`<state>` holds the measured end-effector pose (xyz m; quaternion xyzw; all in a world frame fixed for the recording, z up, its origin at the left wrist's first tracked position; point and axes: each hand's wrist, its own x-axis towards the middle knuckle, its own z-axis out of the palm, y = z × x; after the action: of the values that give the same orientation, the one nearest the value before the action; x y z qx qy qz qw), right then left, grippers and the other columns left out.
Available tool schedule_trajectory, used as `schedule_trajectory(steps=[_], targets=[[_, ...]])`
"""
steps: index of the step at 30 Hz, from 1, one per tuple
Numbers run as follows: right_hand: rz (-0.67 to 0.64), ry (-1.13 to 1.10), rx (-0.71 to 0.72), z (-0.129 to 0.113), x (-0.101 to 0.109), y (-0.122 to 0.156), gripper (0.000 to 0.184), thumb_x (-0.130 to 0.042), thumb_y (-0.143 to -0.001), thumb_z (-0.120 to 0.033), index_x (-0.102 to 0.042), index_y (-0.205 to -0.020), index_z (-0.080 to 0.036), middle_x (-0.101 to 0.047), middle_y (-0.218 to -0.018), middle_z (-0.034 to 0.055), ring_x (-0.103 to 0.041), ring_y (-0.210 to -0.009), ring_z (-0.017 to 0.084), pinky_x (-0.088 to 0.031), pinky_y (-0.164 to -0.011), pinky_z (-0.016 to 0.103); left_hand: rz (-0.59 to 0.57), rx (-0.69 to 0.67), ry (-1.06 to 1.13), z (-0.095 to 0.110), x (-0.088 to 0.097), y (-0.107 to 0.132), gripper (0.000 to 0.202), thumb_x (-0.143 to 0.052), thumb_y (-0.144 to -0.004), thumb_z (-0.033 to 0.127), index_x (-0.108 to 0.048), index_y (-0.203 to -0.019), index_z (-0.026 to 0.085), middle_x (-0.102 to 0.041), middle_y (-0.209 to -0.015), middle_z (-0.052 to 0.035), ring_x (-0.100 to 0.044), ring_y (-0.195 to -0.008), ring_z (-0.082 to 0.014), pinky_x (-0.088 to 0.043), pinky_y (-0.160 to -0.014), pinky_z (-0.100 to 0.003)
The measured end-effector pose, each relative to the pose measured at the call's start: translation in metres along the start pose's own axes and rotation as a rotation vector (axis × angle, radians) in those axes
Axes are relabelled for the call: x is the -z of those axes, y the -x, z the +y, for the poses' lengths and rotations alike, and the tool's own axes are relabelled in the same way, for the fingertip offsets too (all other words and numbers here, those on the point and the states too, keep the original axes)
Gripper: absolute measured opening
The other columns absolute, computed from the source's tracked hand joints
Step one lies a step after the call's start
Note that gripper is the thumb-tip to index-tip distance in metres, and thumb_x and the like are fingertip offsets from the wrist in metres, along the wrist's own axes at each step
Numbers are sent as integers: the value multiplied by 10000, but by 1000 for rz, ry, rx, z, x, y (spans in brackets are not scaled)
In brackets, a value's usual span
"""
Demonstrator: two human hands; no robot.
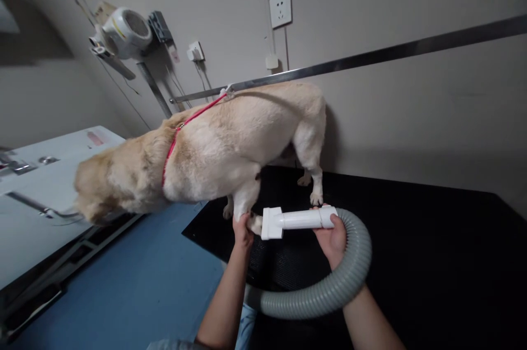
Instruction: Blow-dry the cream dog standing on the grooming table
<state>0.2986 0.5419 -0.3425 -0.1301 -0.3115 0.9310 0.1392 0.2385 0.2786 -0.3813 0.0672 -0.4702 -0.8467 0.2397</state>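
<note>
While a cream-coloured, short-furred dog (239, 136) stands on a flat black bench (432, 246), the left hand (244, 232) has its fingers wrapped around a pale front leg (246, 199), close to the furry paw (256, 225). The right hand (334, 237) holds the rear end of a white plastic tubular nozzle (298, 220), its broad mouth just beside that paw; whether they touch is hard to tell. A grey ribbed hose (358, 251) curves from the nozzle across the right forearm. A thin red lead (201, 112) links the dog's neck to a shiny metal rail (354, 60).
</note>
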Motion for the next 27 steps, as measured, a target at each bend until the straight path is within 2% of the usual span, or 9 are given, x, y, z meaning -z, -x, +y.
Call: schedule_trajectory(steps=[4, 7, 11, 14, 18, 20, 24, 27], targets=[[80, -31, -26, 8, 5, 9, 458, -839, -574, -439, -754, -983, -251, -801, -933, 18, -738, -988, 281, -634, -949, 494, 15, 114, 136, 12, -3, 0, 432, -799, -683, 266, -688, -1090, 172, -758, -823, -18, -707, -713, -189, -594, -730, -314], [71, -59, -53, 12, 6, 16, 483, -839, -546, -426, -752, -989, -255, -809, -928, 18, -746, -974, 273, -639, -937, 478, -6, 155, 193, 17, -1, 0, 444, -822, -652, 263, -690, -1061, 153, -759, -787, -18, -713, -668, -177, -613, -687, -298], [57, -83, -10, 15, 6, 24, 435, -821, -604, -450, -746, -990, -264, -819, -938, 19, -760, -975, 270, -642, -935, 479, 27, 247, 250, 14, 6, 0, 343, -838, -626, 276, -694, -918, 167, -750, -737, -8, -706, -621, -170, -614, -617, -284], [42, -41, 4, 19, 11, 26, 434, -825, -633, -425, -744, -1027, -263, -825, -961, 22, -768, -988, 271, -641, -958, 486, 1, 269, 260, 11, 12, -1, 305, -841, -620, 268, -701, -875, 176, -746, -723, -16, -723, -630, -186, -623, -624, -301], [42, -116, -54, 32, 13, 25, 420, -753, -701, -461, -734, -1068, -259, -821, -965, 26, -778, -961, 263, -659, -917, 464, -14, 286, 290, 15, 18, -4, 326, -856, -627, 277, -724, -911, 183, -760, -775, -16, -727, -678, -177, -632, -680, -301], [26, -137, -74, 40, 9, 26, 404, -741, -720, -440, -726, -1083, -264, -819, -984, 22, -779, -975, 256, -659, -926, 454, -27, 286, 285, 20, 24, -6, 355, -863, -629, 281, -738, -945, 181, -763, -795, -14, -719, -688, -170, -626, -688, -293], [-16, -132, -72, 56, -9, 21, 405, -746, -737, -453, -705, -1097, -273, -796, -1002, 13, -767, -1018, 265, -647, -968, 478, -57, 254, 237, 25, 40, -10, 483, -865, -667, 292, -756, -1126, 188, -794, -891, -24, -702, -693, -164, -583, -663, -271], [-33, -127, -120, 65, -27, 2, 430, -790, -691, -436, -682, -1073, -271, -768, -1007, 15, -743, -1041, 275, -646, -954, 479, -70, 283, 161, 21, 52, -13, 486, -866, -652, 341, -758, -1096, 174, -795, -890, -51, -721, -737, -208, -585, -712, -312]])
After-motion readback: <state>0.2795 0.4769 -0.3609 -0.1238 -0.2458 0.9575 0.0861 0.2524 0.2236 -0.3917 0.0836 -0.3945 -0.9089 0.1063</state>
